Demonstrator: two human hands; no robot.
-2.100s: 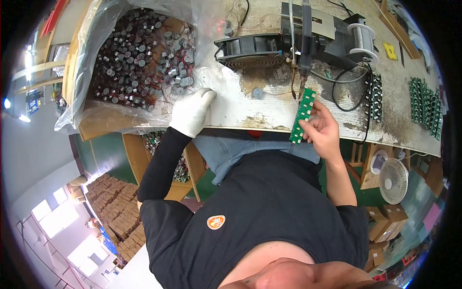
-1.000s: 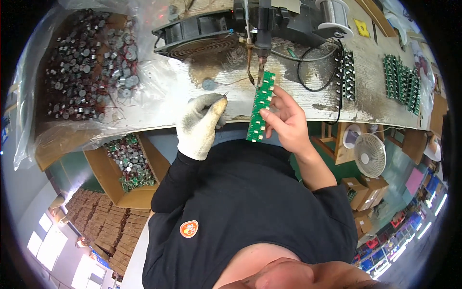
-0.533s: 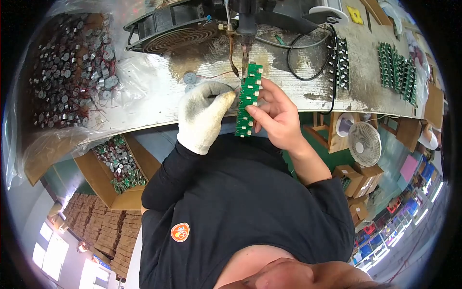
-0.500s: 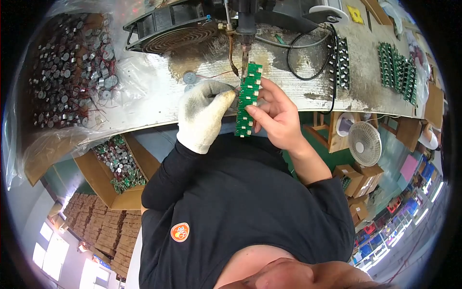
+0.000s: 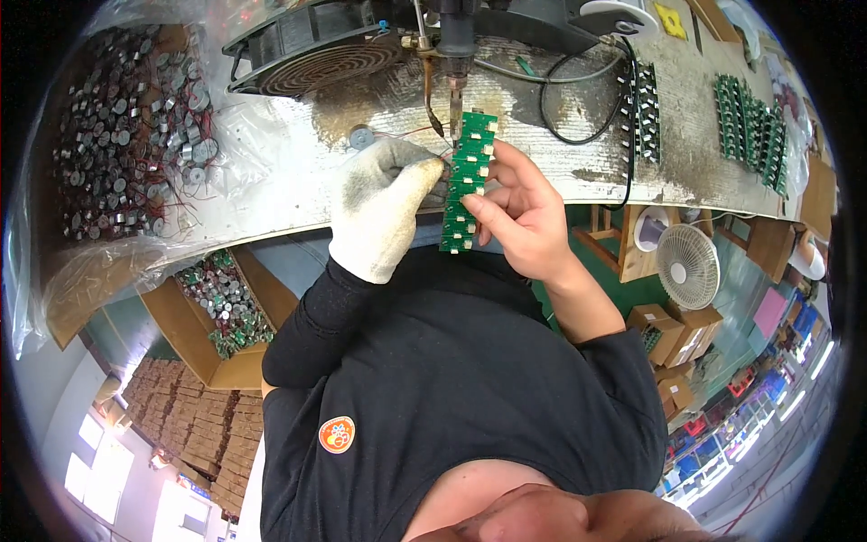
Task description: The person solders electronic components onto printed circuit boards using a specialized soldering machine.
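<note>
My bare right hand (image 5: pixel 526 224) grips a long green strip of circuit boards (image 5: pixel 469 172) between thumb and fingers, its small white connectors showing. Close against the strip's left edge, my gloved left hand (image 5: pixel 375 212) is closed in a pinch; what lies between its fingertips is hidden. A round grey motor (image 5: pixel 361 136) sits on the bench just beyond the glove, and thin wires run from it toward the strip. Over the strip's far end, a mounted soldering iron (image 5: pixel 457 68) points down, with a bent metal feed tube (image 5: pixel 429 90) beside it.
Many wired motors (image 5: pixel 117 135) lie heaped at the left. A black fan (image 5: pixel 316 50) stands at the back. Rows of circuit boards (image 5: pixel 751 131) and a black cable (image 5: pixel 544 99) are on the right. A cardboard box (image 5: pixel 194 334) of parts stands below the bench edge.
The far end of the strip has shifted slightly right and farther away, near the iron's tip. Both hands keep their hold. The view has moved a little.
</note>
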